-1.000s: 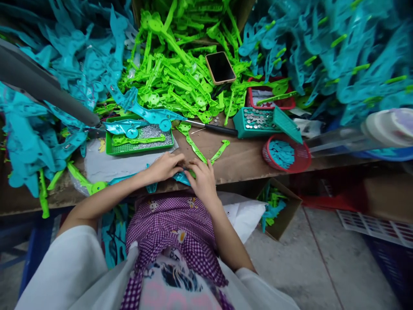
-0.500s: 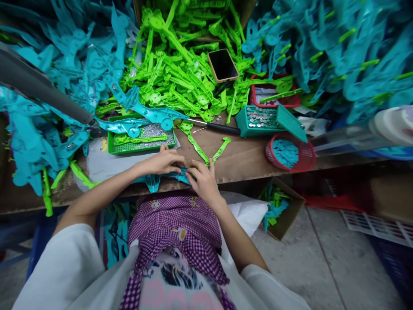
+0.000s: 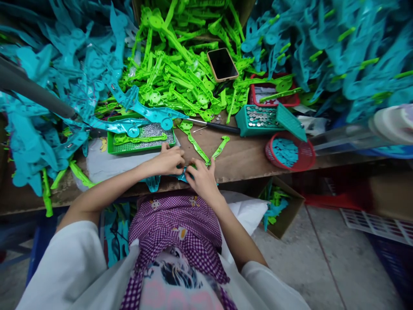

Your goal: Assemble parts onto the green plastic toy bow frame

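At the table's front edge, both my hands are over a blue plastic part (image 3: pixel 152 183), which they mostly cover. My left hand (image 3: pixel 169 160) is curled above its middle, fingers bent and close together. My right hand (image 3: pixel 202 177) has its fingers bent in at the part's right end, thumb and forefinger drawn together. Anything small between the fingertips is too small to make out. Just past my right hand lie two slim green plastic arms (image 3: pixel 197 146). Behind my left hand is a green tray (image 3: pixel 119 148) of small metal pieces, with a green arm lying across it.
Heaps of green arms (image 3: pixel 180 77) and blue parts (image 3: pixel 322 56) fill the back. A phone (image 3: pixel 222 64) rests on the green heap. To the right are a teal box (image 3: pixel 242 125), a red basket (image 3: pixel 309 157) and a black-handled tool (image 3: pixel 222 128). A grey bar (image 3: pixel 38 86) slants in from the left.
The grey bar's end has shifted left and up. The fingers of my left hand have curled in a little, while both hands stay at the blue part.
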`<state>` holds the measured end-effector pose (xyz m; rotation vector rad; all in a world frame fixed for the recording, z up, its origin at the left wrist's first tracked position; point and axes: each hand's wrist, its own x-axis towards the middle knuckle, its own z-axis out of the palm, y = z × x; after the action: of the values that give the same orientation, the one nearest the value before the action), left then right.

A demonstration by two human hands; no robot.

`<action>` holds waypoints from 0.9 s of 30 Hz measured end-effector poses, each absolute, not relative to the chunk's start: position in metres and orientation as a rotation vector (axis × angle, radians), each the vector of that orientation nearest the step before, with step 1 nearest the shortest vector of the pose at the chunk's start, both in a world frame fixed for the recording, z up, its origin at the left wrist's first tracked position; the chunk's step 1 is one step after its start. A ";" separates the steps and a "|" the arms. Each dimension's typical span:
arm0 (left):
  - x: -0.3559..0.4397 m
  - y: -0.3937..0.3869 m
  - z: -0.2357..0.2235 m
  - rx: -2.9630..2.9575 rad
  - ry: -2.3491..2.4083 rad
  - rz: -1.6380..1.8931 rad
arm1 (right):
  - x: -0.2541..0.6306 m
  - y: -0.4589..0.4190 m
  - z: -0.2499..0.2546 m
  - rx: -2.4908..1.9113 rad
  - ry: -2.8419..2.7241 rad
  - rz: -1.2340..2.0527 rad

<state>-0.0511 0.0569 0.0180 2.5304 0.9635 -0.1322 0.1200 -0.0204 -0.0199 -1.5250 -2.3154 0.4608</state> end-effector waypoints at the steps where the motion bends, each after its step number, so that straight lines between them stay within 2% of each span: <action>1: -0.048 0.059 0.021 2.541 0.934 -0.166 | 0.120 -0.020 -0.020 -1.526 -2.312 0.462; 10: -0.037 0.086 0.032 2.472 0.757 -0.471 | 0.119 -0.018 -0.019 -1.567 -2.304 0.472; 15: -0.036 0.083 0.035 2.541 0.755 -0.441 | 0.120 -0.018 -0.018 -1.557 -2.315 0.484; 20: -0.034 0.087 0.032 2.638 0.483 -0.386 | 0.121 -0.020 -0.020 -1.537 -2.274 0.527; 27: -0.057 0.103 0.022 2.496 0.392 -0.276 | 0.122 -0.021 -0.025 -1.501 -2.261 0.507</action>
<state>-0.0571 0.1026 0.0224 2.4957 0.3917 -0.2761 0.1216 -0.0207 -0.0252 -1.5011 -2.2607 0.5073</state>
